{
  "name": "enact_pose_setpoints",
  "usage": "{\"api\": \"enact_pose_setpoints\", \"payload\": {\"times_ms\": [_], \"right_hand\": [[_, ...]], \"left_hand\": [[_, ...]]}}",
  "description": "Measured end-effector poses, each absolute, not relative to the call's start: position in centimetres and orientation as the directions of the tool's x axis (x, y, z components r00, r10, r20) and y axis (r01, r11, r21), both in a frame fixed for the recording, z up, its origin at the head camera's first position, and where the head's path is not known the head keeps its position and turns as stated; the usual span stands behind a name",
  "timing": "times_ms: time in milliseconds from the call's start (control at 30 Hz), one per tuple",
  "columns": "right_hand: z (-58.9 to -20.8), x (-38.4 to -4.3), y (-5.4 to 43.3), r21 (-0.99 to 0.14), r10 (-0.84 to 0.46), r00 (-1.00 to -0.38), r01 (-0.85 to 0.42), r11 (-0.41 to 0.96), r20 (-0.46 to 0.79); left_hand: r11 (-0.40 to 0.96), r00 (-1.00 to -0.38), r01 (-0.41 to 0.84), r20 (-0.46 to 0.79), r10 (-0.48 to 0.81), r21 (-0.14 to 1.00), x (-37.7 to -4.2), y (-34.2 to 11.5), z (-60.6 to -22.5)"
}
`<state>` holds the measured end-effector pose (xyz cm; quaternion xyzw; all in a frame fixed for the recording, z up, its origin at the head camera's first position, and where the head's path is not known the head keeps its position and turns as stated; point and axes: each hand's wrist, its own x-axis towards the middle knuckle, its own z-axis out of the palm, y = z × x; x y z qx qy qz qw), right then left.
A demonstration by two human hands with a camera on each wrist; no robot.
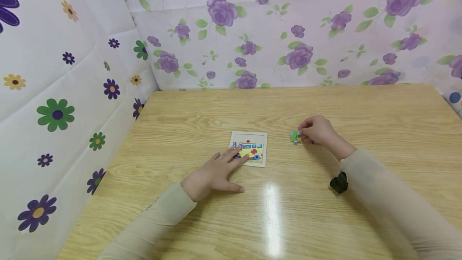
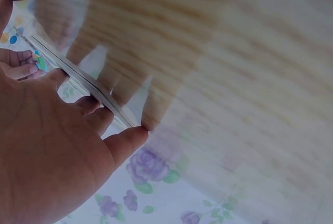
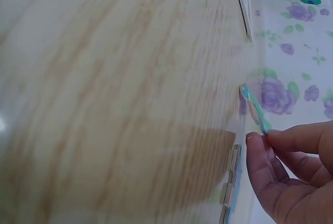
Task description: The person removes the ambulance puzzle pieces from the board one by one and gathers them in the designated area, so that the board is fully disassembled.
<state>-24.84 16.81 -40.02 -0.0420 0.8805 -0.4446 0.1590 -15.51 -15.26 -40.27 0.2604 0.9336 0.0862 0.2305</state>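
Observation:
A puzzle tray with a pale frame lies flat on the table, holding pieces of a yellow ambulance picture in its lower part. My left hand rests on the tray's lower left side with fingers spread. To the right, my right hand pinches a green and blue puzzle piece between thumb and fingertips. In the right wrist view that piece is tilted, its far end close to the tabletop. Other loose pieces lie beneath this hand, mostly hidden from the head view.
The wooden table reaches back to a curtain with purple roses. At the left hangs a white cloth with coloured flowers. A small black object sits by my right sleeve.

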Motion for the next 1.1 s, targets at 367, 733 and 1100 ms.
{"api": "enact_pose_setpoints", "payload": {"times_ms": [367, 733, 1100], "right_hand": [[-39.5, -24.5, 16.8, -0.767, -0.217, -0.951, 0.030, 0.641, -0.219], [-39.4, -24.0, 16.6, -0.749, -0.236, -0.952, -0.010, 0.663, -0.196], [-39.3, -22.2, 14.1, -0.734, -0.305, -0.951, -0.171, 0.658, -0.052]], "left_hand": [[0.853, -0.765, 0.450, -0.380, 0.520, 0.263, -15.5, -15.2, -40.3], [0.853, -0.762, 0.453, -0.385, 0.521, 0.259, -15.4, -15.3, -40.3], [0.855, -0.769, 0.454, -0.376, 0.517, 0.248, -15.3, -15.2, -40.5]]}}
